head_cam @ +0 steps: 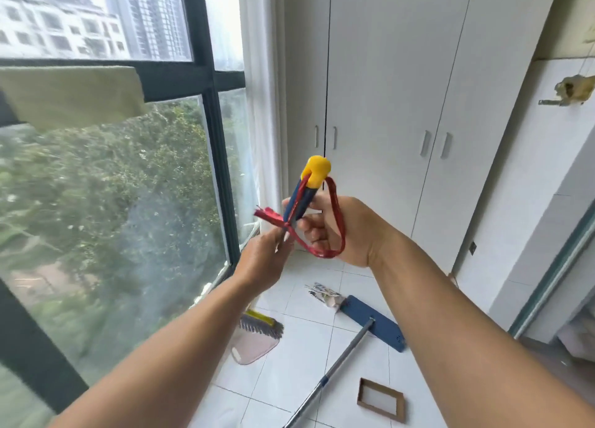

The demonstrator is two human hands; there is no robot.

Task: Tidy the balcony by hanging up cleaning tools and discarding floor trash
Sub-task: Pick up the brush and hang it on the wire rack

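1. Here, the broom handle [302, 199], blue with a yellow cap at its top end, is raised in front of the person at chest height; a red hanging loop [335, 221] runs through the cap.
2. The right hand [335, 231] has its fingers curled round the handle just below the cap, and the loop hangs open across that palm.
3. At nine o'clock from the handle, the left hand [264, 260] pinches the loop's knotted tail between fingertips, so both hands are closed on something.
4. To do this step well, I judge the loop should be pulled wide and free of twists, the knot kept clear of the opening, so it slips over a hook in one go.
5. At two o'clock, well apart, a wall hook [552, 102] sticks out of the tiled wall; whether it is the intended one cannot be told.
6. At six o'clock on the floor lie the broom head [260, 326], touching a pink dustpan [252, 347].
7. Toward five o'clock lie a flat mop [373, 323], crumpled paper [323, 294] beside its pad, and a small cardboard frame [381, 400], all yet to be dealt with.
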